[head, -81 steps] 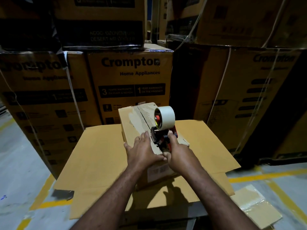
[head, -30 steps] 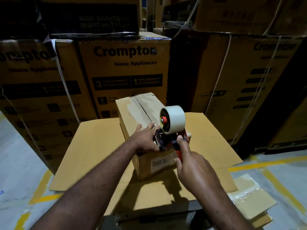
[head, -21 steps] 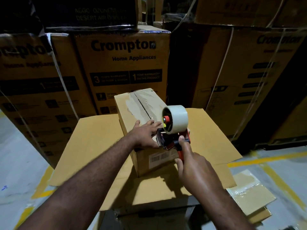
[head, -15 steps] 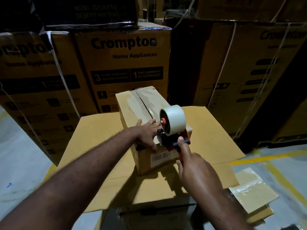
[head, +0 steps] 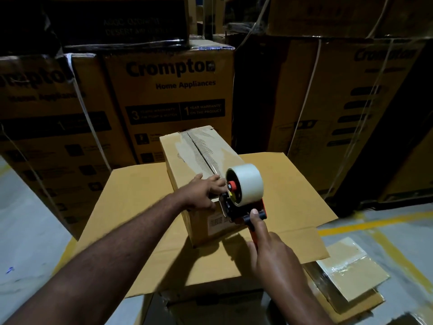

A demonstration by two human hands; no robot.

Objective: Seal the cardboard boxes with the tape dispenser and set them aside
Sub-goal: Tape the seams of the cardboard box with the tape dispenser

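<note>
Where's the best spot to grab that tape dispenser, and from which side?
Take the tape dispenser by its orange handle, from the near side, as the right hand does: it juts toward the person, while the tape roll and cutter sit forward at the box.

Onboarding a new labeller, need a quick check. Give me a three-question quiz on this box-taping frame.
1. True or false: the tape dispenser is at the far end of the small box.
2. What is the left hand doing? A. resting on the box top; B. gripping the dispenser handle; C. hanging off to the side.
3. Fill in: the small box stands on a flat ______.
Key: 1. False, it is at the near end, gripped by the right hand. 2. A. 3. cardboard sheet.
</note>
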